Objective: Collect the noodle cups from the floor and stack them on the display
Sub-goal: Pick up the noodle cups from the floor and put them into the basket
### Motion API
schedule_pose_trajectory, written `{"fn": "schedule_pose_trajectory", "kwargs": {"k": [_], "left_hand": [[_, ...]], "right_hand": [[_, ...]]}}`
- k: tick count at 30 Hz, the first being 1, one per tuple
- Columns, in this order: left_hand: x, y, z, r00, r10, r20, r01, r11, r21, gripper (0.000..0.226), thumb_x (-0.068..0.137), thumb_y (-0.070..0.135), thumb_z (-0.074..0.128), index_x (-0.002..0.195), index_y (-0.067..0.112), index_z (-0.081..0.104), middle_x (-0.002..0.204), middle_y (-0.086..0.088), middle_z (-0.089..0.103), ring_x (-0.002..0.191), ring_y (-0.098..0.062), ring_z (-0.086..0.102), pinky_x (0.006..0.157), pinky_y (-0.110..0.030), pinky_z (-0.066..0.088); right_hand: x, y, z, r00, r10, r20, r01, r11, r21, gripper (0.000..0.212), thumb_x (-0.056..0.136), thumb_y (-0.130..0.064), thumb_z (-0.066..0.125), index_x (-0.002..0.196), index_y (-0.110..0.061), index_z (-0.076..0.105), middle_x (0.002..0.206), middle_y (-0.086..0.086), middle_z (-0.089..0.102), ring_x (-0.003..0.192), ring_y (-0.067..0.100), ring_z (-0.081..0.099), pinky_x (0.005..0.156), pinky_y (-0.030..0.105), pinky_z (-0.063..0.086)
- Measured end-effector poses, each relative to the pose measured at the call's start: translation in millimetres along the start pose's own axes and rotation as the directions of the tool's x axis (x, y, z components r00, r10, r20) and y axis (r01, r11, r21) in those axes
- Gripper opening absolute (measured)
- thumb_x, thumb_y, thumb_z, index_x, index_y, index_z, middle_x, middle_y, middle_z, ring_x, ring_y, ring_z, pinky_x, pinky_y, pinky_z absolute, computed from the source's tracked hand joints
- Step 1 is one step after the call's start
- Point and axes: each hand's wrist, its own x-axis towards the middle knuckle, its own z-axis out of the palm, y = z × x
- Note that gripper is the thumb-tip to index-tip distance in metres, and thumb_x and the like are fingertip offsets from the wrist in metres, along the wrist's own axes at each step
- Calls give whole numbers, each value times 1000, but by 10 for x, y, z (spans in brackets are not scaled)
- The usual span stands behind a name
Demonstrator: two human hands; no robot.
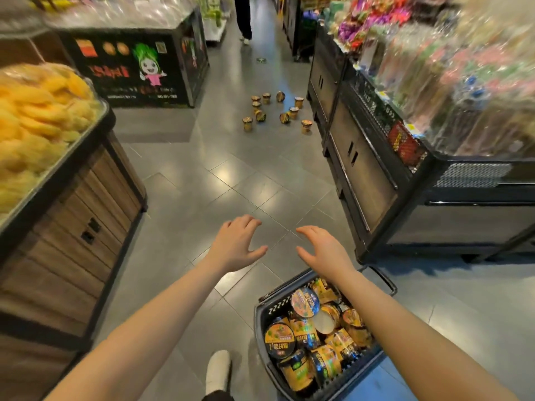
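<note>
Eleven or so noodle cups (276, 111) lie scattered on the grey tiled floor (202, 175) far down the aisle, some upright, some tipped on their sides, between a black stand (136, 68) with a cartoon figure and a dark display (356, 157) on the right. Head view: both bare arms reach forward over the floor; the left hand (237, 244) and right hand (324, 250) hover side by side, apart, palms down, fingers spread and holding nothing. Below the right forearm a dark basket (262, 319) sits on the floor, filled with more cups (315, 331), yellow-and-black, lying at mixed angles. A white shoe (217, 371) shows just left of the basket. At left a wooden stand (72, 233) carries bagged yellow snacks (34, 123); the right display holds blurred wrapped goods (451, 73). A second person's legs (243, 18) stand at the aisle's far end, well beyond the scattered cups.
</note>
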Motion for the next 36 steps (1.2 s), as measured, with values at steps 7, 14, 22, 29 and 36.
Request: {"fn": "schedule_pose_trajectory", "kwargs": {"k": [7,14,22,29,36], "left_hand": [[310,-993,-255,1000,4,-29,-3,999,40,78,77,66,33,130,13,55,127,-4,55,117,-26,53,97,-39,39],[811,-2198,-642,998,55,-16,-54,997,60,74,79,64,37,129,13,56,125,-5,57,114,-27,55,93,-39,42],[1717,-2916,-655,995,96,6,-96,995,-1,73,80,64,34,130,14,55,126,-4,55,116,-26,53,93,-39,42],[2916,-3355,-480,992,125,22,-125,992,7,76,81,65,30,133,13,52,127,-4,54,116,-25,53,93,-37,42],[4447,-3740,-570,991,132,35,-133,991,2,74,81,64,30,132,14,52,128,-3,54,115,-25,54,92,-37,43]], "right_hand": [[888,-504,221,998,-24,-59,22,999,-30,47,96,-34,55,140,-19,49,142,-1,50,132,17,44,108,33,37],[1872,-1047,501,988,97,-124,-94,995,24,39,96,-31,56,132,-17,56,137,-3,54,129,16,46,103,30,37],[2944,-1117,516,982,154,-107,-152,988,25,38,96,-27,53,133,-19,54,139,-5,52,129,15,44,103,30,37],[4126,-554,495,977,183,-113,-182,983,12,40,96,-28,53,135,-20,52,139,-5,51,129,16,45,103,32,37],[5483,49,214,980,193,-55,-192,981,32,41,97,-30,51,137,-22,49,141,-7,49,130,15,44,105,31,36]]}}
